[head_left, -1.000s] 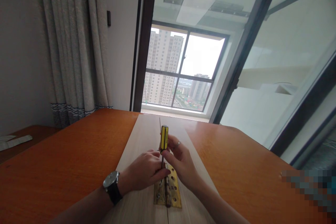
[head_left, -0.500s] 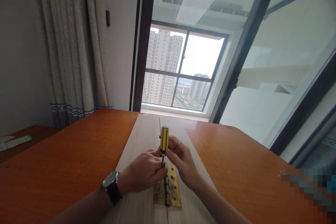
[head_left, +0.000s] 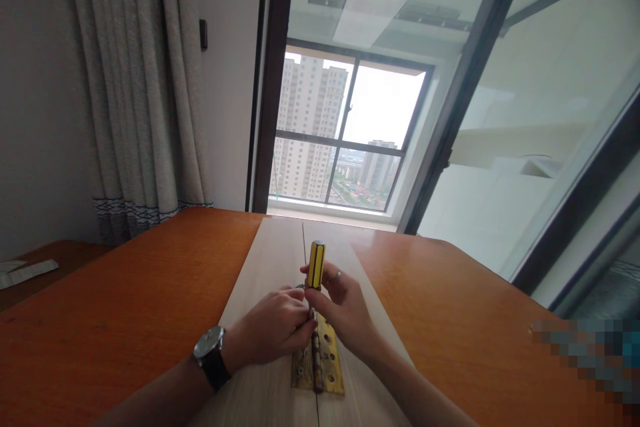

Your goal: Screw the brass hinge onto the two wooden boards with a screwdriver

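A yellow and black screwdriver (head_left: 316, 264) stands nearly upright over a brass hinge (head_left: 331, 367). My right hand (head_left: 349, 307) grips the lower part of its handle between thumb and fingers. My left hand (head_left: 273, 323), with a watch on the wrist, is closed around the screwdriver's shaft just above the hinge; its fingertips hide the tip. The hinge lies open across the seam between two pale wooden boards (head_left: 250, 280), with several holes showing in its right leaf.
The boards lie on an orange-brown wooden table (head_left: 165, 287). White strips (head_left: 30, 273) lie on a lower surface at far left. A grey curtain (head_left: 135, 80) hangs behind, beside a window (head_left: 345, 127).
The screwdriver handle has tilted slightly to the right, and my right thumb and fingers have shifted a little left around it. My left hand has hardly moved.
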{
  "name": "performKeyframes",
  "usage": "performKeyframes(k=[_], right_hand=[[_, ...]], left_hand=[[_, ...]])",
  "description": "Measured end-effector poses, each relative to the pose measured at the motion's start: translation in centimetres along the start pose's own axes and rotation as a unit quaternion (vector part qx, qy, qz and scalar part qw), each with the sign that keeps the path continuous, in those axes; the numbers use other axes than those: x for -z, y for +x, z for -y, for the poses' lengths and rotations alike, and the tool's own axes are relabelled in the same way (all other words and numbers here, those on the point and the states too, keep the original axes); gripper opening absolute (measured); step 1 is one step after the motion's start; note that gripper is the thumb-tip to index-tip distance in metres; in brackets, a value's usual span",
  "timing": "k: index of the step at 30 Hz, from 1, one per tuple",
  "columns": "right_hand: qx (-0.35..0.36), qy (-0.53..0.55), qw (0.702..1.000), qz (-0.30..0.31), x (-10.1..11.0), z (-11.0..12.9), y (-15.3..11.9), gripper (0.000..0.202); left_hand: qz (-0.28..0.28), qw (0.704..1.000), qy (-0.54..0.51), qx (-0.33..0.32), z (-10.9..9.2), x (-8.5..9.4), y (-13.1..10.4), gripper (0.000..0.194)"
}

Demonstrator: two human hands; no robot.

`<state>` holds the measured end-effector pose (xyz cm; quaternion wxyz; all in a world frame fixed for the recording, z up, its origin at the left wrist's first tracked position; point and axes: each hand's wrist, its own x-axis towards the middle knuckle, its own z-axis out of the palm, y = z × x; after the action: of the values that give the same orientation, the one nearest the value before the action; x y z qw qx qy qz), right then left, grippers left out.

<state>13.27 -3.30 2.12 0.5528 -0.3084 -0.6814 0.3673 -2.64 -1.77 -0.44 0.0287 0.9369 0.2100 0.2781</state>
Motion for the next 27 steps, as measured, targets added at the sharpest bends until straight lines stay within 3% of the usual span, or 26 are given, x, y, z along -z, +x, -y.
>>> performKeyframes(k=[6, 15, 21, 27], right_hand=[[-0.028, 0.072, 0.997, 0.002, 0.1, -0.1, 0.1, 0.050], [-0.020, 0.100, 0.994, 0.033, 0.0, 1.1, 0.0, 0.032], [-0.030, 0.112, 0.992, 0.050, 0.1, 1.3, -0.1, 0.034], [-0.032, 0.045, 0.998, -0.014, 0.1, 0.5, 0.2, 0.028]], left_hand=[[-0.021, 1.000, -0.010, -0.001, -0.3, 0.6, 0.1, 0.027], [-0.010, 1.000, 0.001, 0.002, -0.3, 0.7, 0.1, 0.028], [-0.009, 1.000, 0.006, 0.002, 0.1, 0.3, 0.1, 0.026], [-0.003, 1.000, -0.010, 0.007, 0.1, 0.3, 0.0, 0.027]])
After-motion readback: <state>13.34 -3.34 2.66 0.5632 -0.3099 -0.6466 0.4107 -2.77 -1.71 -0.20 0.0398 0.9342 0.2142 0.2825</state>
